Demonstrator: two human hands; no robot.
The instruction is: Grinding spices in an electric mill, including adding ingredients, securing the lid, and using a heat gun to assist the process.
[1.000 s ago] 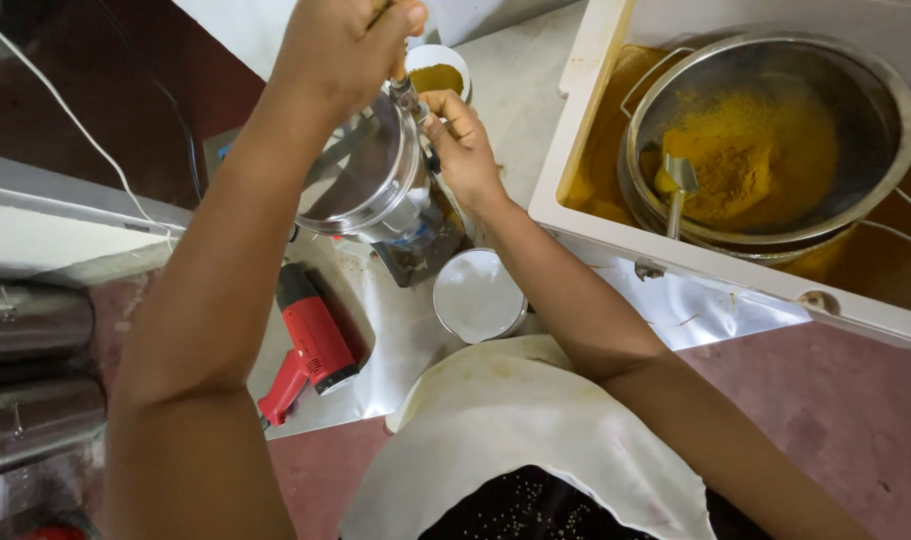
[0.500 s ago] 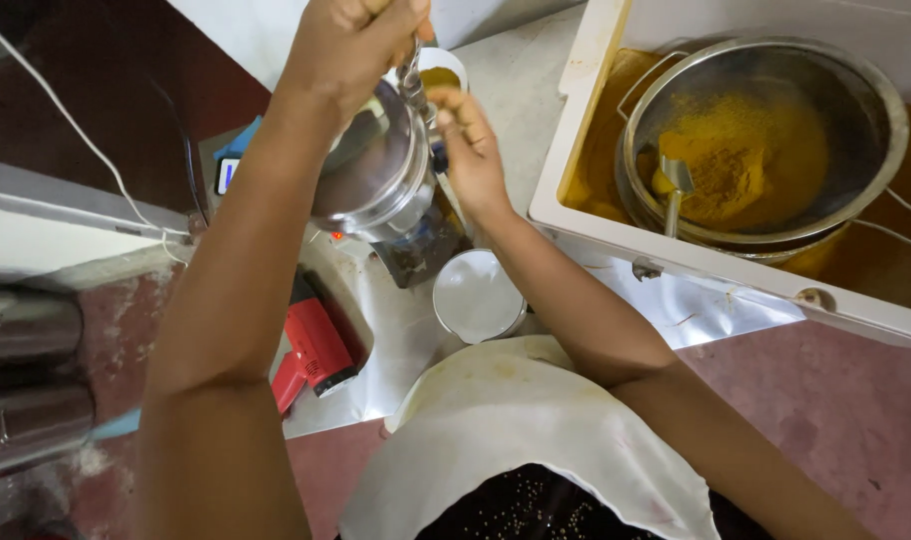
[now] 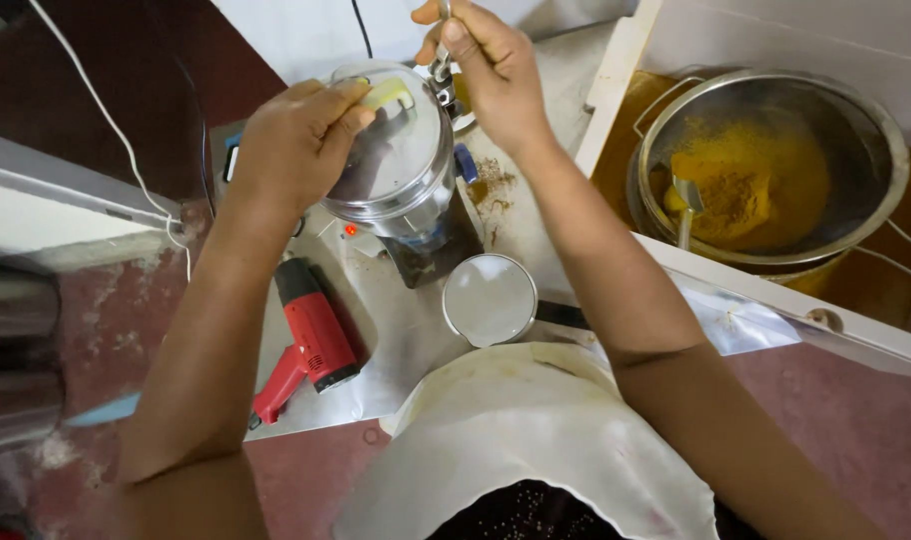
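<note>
Since the earlier frame the left hand [image 3: 301, 140] has dropped from above the machine to its left edge, and the right hand [image 3: 486, 60] has risen to the clasp.

In the head view, the grinder lid [image 3: 401, 150], a shiny round steel dome, sits on the grinder on a grey metal sheet [image 3: 396, 340]. The left hand curls over the lid's rim, fingers pinching a pale yellow tab [image 3: 388, 95]. The right hand is closed around a small metal latch [image 3: 441, 65] at the lid's far edge, wrist bent downward. Just beside lie a red heat gun [image 3: 311, 335] and a round flat lid [image 3: 490, 300]. Farther right, a steel sieve [image 3: 776, 165] holds grainy yellow powder.
</note>
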